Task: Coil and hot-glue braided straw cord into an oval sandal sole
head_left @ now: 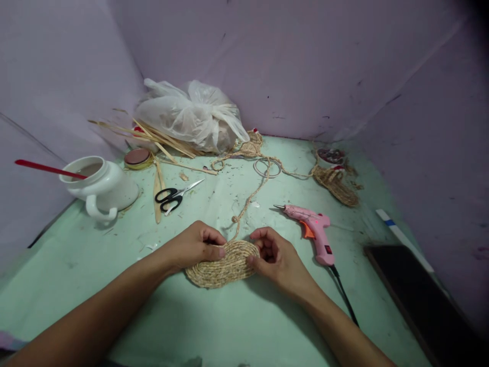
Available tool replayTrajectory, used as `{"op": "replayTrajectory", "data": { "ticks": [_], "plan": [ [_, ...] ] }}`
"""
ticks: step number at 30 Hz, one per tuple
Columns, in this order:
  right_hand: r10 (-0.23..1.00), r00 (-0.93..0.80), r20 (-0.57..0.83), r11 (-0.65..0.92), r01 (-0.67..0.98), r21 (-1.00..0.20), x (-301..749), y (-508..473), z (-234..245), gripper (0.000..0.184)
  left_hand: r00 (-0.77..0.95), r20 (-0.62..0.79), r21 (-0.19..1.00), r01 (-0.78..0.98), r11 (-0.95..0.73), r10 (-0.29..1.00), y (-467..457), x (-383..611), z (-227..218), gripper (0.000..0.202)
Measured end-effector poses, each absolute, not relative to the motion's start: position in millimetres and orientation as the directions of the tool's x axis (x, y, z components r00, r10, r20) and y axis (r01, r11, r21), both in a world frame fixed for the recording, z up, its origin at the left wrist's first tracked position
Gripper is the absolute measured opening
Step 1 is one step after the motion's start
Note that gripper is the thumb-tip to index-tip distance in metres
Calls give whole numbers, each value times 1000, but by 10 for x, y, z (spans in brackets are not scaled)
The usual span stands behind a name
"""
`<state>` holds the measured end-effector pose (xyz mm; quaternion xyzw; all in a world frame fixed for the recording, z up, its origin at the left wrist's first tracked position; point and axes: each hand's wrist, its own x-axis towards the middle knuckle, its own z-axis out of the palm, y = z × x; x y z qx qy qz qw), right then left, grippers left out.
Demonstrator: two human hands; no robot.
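Note:
An oval mat of coiled straw rope (pixel 223 265) lies flat on the pale green table cover (pixel 214 326). My left hand (pixel 193 244) pinches its left upper edge with curled fingers. My right hand (pixel 273 252) grips its right edge, thumb on the rim and fingers bent. A loose rope tail (pixel 250 196) runs from the mat's top away toward the back of the table.
A pink glue gun (pixel 314 232) lies right of my hands, its black cord trailing toward me. Black scissors (pixel 173 196), a white pot (pixel 101 186) with a red stick, a tape roll (pixel 137 158), a plastic bag (pixel 191 114), straw strips and another woven piece (pixel 336 184) lie behind. A dark board (pixel 412 295) sits at right.

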<state>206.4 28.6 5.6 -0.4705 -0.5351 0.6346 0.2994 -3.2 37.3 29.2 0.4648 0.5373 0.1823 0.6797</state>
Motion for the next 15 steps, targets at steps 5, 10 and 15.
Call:
{"op": "replayTrajectory", "data": {
  "ticks": [5, 10, 15],
  "plan": [
    [897, -351, -269, -230, 149, -962, 2098, 316, 105, 31, 332, -572, 820, 239, 520, 750, 367, -15, 302, 25],
    [999, -41, -36, -21, 329, -944, 2537, 533, 316, 30, 302, -565, 824, 248, 509, 768, 367, -28, 292, 27],
    [934, 303, 192, -85, 706, -703, 3396, 946, 410, 24, 309, -523, 846, 299, 440, 795, 387, -82, 154, 33]
  ]
}}
